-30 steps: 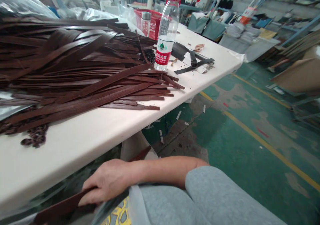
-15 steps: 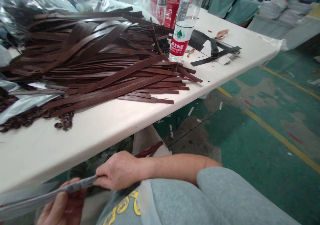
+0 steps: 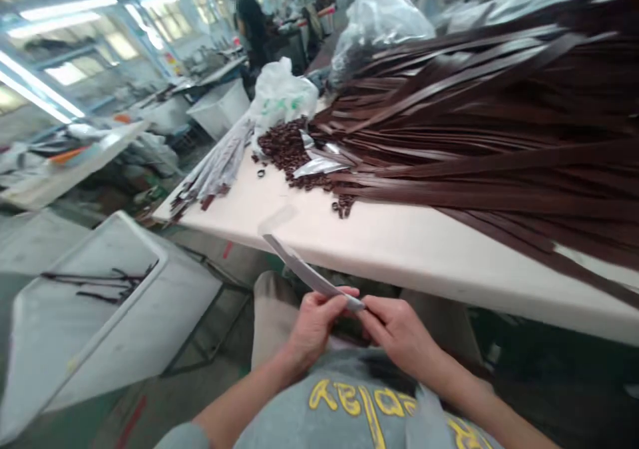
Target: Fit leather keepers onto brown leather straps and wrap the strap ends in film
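A long strip in a greyish wrapper (image 3: 310, 275) slants up and left from my hands, over the near edge of the white table (image 3: 239, 226). My left hand (image 3: 319, 319) is closed around it near its lower end. The fingers of my right hand (image 3: 394, 326) pinch the very end, close beside the left fingertips. Dark brown straps (image 3: 474, 130) lie heaped on the table to the right. Small brown loops (image 3: 287, 149) form a pile left of them, with a few apart near the table's edge.
Wrapped strips (image 3: 217, 163) lie at the table's left end by a white plastic bag (image 3: 282, 93). A large white bin (image 3: 164, 322) holding a few dark straps stands at lower left. A person (image 3: 252, 23) is in the background.
The view has swung left, bringing the bin, the loops and the wrapped strips into sight, while the bottle and red basket have left it. Both hands still hold the wrapped strip.
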